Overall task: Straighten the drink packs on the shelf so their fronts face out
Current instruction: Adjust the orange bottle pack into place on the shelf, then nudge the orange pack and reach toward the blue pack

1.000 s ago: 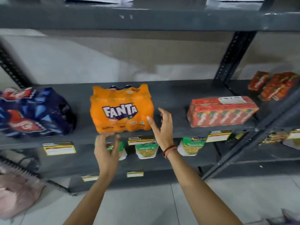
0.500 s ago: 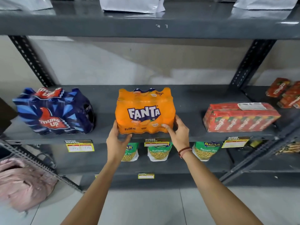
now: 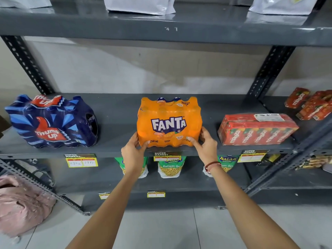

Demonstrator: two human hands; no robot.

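Note:
An orange Fanta pack (image 3: 168,121) stands at the middle of the grey shelf (image 3: 116,150), its logo facing me. My left hand (image 3: 133,151) grips its lower left corner and my right hand (image 3: 205,146) grips its lower right corner. A dark blue Thums Up pack (image 3: 52,121) sits at the shelf's left, turned at an angle. A red Maaza carton pack (image 3: 256,128) lies at the right, slightly skewed.
More red Maaza cartons (image 3: 312,105) sit on the adjoining shelf at far right. Green snack pouches (image 3: 170,168) hang on the shelf below. White bags (image 3: 140,5) stand on the upper shelf. A pink bag (image 3: 21,203) lies on the floor at left.
Both hands rose from below the shelf edge and closed on the Fanta pack's lower corners. The pack now faces front more squarely.

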